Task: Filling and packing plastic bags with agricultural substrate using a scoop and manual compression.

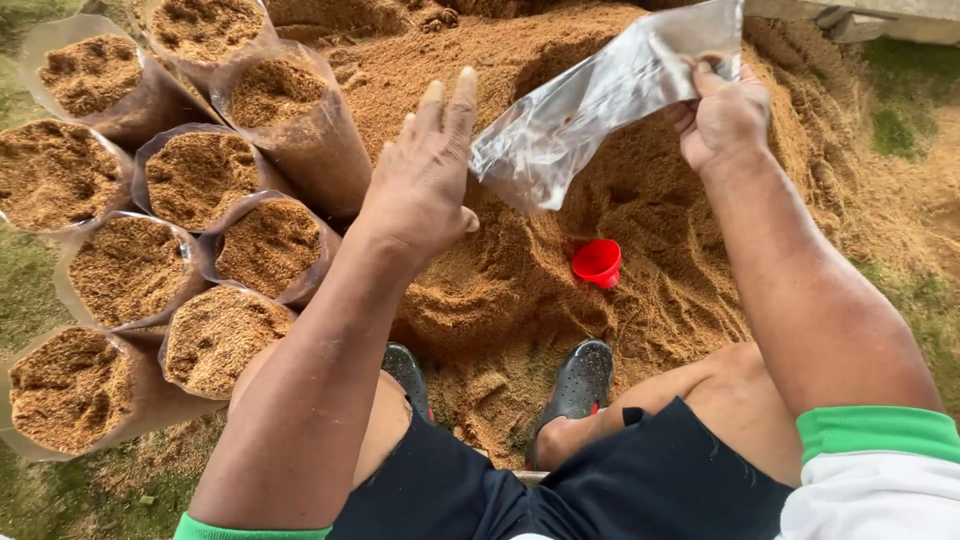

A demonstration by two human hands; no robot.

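The person sits low over a broad heap of sawdust (600, 200), knees apart, dark perforated shoes (580, 385) planted at its near edge. The right hand (722, 118) is closed on one end of a clear plastic bag (590, 110), pinching it between thumb and fingers and holding it up above the middle of the heap; the bag hangs slack and crumpled, slanting down towards the left, and it looks empty. The left hand (425, 175) is spread flat, fingers straight and close together, palm down, holding nothing. It hovers just beside the bag's lower end; whether its fingertips touch the plastic I cannot tell.

On the heap below the bag, nearer the person's feet, lies a small red funnel (597, 262), tipped on its side, well apart from both hands.

Along the left edge of the heap stands a cluster of filled bags (200, 180), upright and open at the top, each packed with the same brown sawdust, pressed against one another on the grass (30, 290). Both arms end in green cuffs (878, 432) on white sleeves.
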